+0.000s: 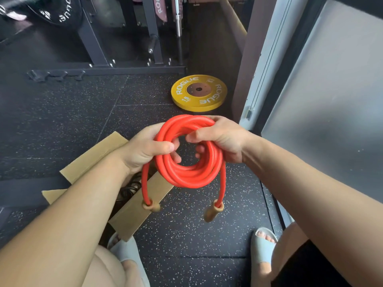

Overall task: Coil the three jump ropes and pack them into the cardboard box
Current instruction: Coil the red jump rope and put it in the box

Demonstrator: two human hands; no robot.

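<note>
Two bare forearms reach in from the bottom corners, over bent knees and a pair of pale slippers, the left slipper [126, 253] partly under the left arm and the right slipper [264, 245] showing toes.

The left hand [145, 150] grips the left side of a coiled red jump rope [186, 175]. Its thumb lies across the near face of the loops and its fingers curl through the middle of the ring. The right hand [219, 137] clamps the top right of the same coil, thumb pressed over the strands and fingertips showing inside the ring. Both hands hold the coil in the air above the speckled black floor [196, 235].

The cardboard box [136, 212] sits on the floor below and left of the coil with its flaps open. The left forearm hides most of it. Thin black cord [129, 188] shows in the gap inside, but whether it is a rope cannot be told.

The red rope is thick, smooth tubing wound in several tight round loops. Two ends hang down from it, each with a wooden handle. The left handle [151, 206] dangles in front of the box's right flap, and the right handle [212, 213] hangs over bare floor.

Farther back a yellow weight plate [199, 93] lies flat on the floor. A dark metal rack [93, 44] stands to its left, cut off by the top edge. A frosted panel [331, 100] fills the right side.
</note>
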